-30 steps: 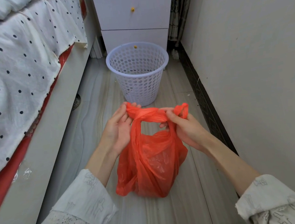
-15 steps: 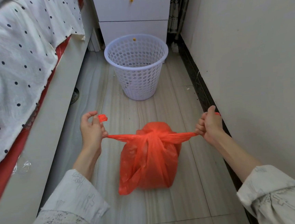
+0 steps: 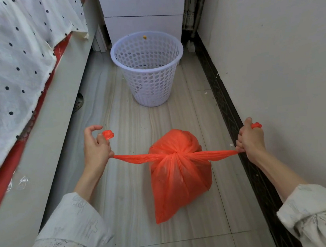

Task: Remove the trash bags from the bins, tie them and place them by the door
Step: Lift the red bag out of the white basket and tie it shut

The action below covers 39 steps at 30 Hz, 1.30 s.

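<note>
The red bag [image 3: 179,173] sits on the floor [image 3: 126,205] before the emptied bin [image 3: 148,67], soft, light and probably slippery; best lifted at its knot [image 3: 174,155]. Left hand [image 3: 96,149] and right hand [image 3: 250,141] each grip a taut handle, fingers curled

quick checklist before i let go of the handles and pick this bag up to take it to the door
1. Bag out of bin: ok, the orange bag sits on the floor in front of the white bin.
2. Knot closed: ok, the handles cross in a tight knot on top.
3. Both handles held: ok, left hand and right hand each grip one end, pulled taut.
4. Second knot: not ok, only one crossing shows.
5. Bag free of tears: cannot tell.
6. Door route: cannot tell, no door in view.
</note>
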{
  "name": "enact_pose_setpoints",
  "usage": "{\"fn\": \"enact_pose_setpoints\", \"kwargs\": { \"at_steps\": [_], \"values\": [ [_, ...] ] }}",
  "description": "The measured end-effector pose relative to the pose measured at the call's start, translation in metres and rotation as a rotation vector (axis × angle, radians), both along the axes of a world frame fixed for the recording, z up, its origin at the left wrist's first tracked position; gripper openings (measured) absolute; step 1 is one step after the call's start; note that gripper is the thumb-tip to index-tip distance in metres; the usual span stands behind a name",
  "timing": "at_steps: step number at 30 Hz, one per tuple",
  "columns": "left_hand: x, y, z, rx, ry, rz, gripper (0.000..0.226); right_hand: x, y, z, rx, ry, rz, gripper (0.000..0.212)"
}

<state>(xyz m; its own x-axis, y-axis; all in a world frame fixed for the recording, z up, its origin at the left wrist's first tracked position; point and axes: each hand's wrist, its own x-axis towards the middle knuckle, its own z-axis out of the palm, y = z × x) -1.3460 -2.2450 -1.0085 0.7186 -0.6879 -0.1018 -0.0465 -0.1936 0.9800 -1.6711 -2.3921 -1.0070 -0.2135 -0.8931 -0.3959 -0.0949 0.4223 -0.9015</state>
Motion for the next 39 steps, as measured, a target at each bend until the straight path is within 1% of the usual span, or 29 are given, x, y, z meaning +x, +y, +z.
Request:
{"fn": "enact_pose_setpoints", "kwargs": {
  "at_steps": [2,3,5,7,9,10,11,12,13,14,15,16,17,18,19,20,21,22,23,24,25,27,28,29,32,36,39],
  "values": [
    [-0.002,-0.002,0.007,-0.079,0.080,0.011,0.017,0.002,0.000,0.002,-0.022,-0.043,0.053,0.051],
    [-0.003,-0.003,0.008,-0.105,0.098,0.022,0.014,0.002,0.000,0.003,-0.023,-0.097,0.057,0.050],
    [-0.007,-0.005,0.009,-0.162,0.096,0.032,0.010,0.002,0.001,0.007,0.006,-0.300,0.016,0.048],
    [-0.012,-0.008,0.011,-0.181,0.060,0.014,0.017,0.002,0.004,0.010,0.014,-0.527,-0.057,0.041],
    [-0.015,-0.011,0.012,-0.175,0.090,-0.012,0.033,0.002,0.010,0.007,0.054,-0.611,-0.100,0.032],
    [-0.016,-0.013,0.011,-0.168,0.164,-0.017,0.042,0.003,0.016,0.003,0.103,-0.640,-0.110,0.038],
    [-0.018,-0.013,0.008,-0.158,0.266,-0.019,0.047,0.005,0.023,-0.001,0.164,-0.674,-0.112,0.053],
    [-0.020,-0.014,0.004,-0.154,0.373,-0.018,0.047,0.008,0.029,-0.004,0.209,-0.690,-0.099,0.066],
    [-0.023,-0.015,-0.001,-0.154,0.477,-0.009,0.040,0.012,0.034,-0.004,0.230,-0.686,-0.055,0.073],
    [-0.026,-0.016,-0.006,-0.152,0.574,0.011,0.028,0.017,0.037,-0.005,0.231,-0.664,0.013,0.069],
    [-0.030,-0.017,-0.010,-0.140,0.661,0.031,0.018,0.024,0.041,-0.005,0.205,-0.632,0.082,0.055],
    [-0.035,-0.018,-0.013,-0.115,0.716,0.034,0.014,0.034,0.045,-0.005,0.168,-0.577,0.138,0.037],
    [-0.042,-0.019,-0.015,-0.081,0.770,0.023,0.012,0.044,0.049,-0.005,0.119,-0.485,0.195,0.021],
    [-0.049,-0.019,-0.016,-0.047,0.798,0.005,0.010,0.052,0.052,-0.005,0.066,-0.359,0.260,0.012],
    [-0.057,-0.020,-0.016,-0.028,0.795,-0.010,0.008,0.059,0.055,-0.005,-0.006,-0.225,0.317,0.010],
    [-0.065,-0.021,-0.014,-0.032,0.762,-0.026,0.011,0.064,0.057,-0.005,-0.082,-0.111,0.346,0.015],
    [-0.073,-0.023,-0.010,-0.057,0.747,-0.032,0.018,0.067,0.058,-0.002,-0.135,-0.035,0.357,0.022],
    [-0.080,-0.024,-0.006,-0.092,0.739,-0.031,0.025,0.070,0.058,0.000,-0.161,-0.008,0.351,0.032],
    [-0.085,-0.025,-0.001,-0.135,0.749,-0.029,0.031,0.075,0.057,0.002,-0.164,-0.043,0.328,0.043],
    [-0.088,-0.027,0.002,-0.172,0.752,-0.033,0.035,0.080,0.055,0.003,-0.144,-0.144,0.284,0.050],
    [-0.090,-0.028,0.004,-0.191,0.738,-0.039,0.036,0.085,0.054,0.006,-0.102,-0.299,0.233,0.054],
    [-0.090,-0.028,0.008,-0.191,0.674,-0.051,0.037,0.090,0.051,0.008,0.014,-0.610,0.144,0.053],
    [-0.089,-0.028,0.008,-0.189,0.652,-0.047,0.037,0.089,0.050,0.008,0.074,-0.683,0.120,0.052],
    [-0.088,-0.028,0.009,-0.184,0.642,-0.041,0.037,0.086,0.049,0.009,0.128,-0.712,0.114,0.053],
    [-0.088,-0.030,0.010,-0.147,0.593,-0.041,0.036,0.073,0.045,0.008,0.236,-0.683,0.105,0.056],
    [-0.087,-0.031,0.010,-0.084,0.550,-0.003,0.035,0.066,0.043,0.005,0.198,-0.525,0.154,0.055],
    [-0.084,-0.028,0.007,-0.042,0.525,-0.002,0.035,0.067,0.046,0.005,0.206,-0.460,0.162,0.054]
  ]
}}
